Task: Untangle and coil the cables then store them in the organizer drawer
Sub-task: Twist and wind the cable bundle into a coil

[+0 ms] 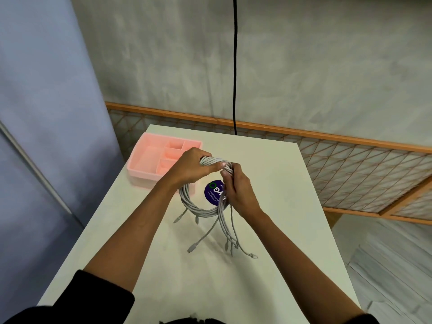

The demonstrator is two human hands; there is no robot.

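Head view: you are holding a coil of grey cables (198, 208) over the middle of the white desk (292, 206). Your left hand (190, 168) is wrapping the top of the coil, its grip clamped round the strands. Your right hand (236, 190) is pinching the coil's right side, grip closed on it. The loop is hanging downward, loose plug ends trailing toward you. The pink organizer drawer (138, 170) is sitting far-left of the coil, just beyond your left hand, the nearer one.
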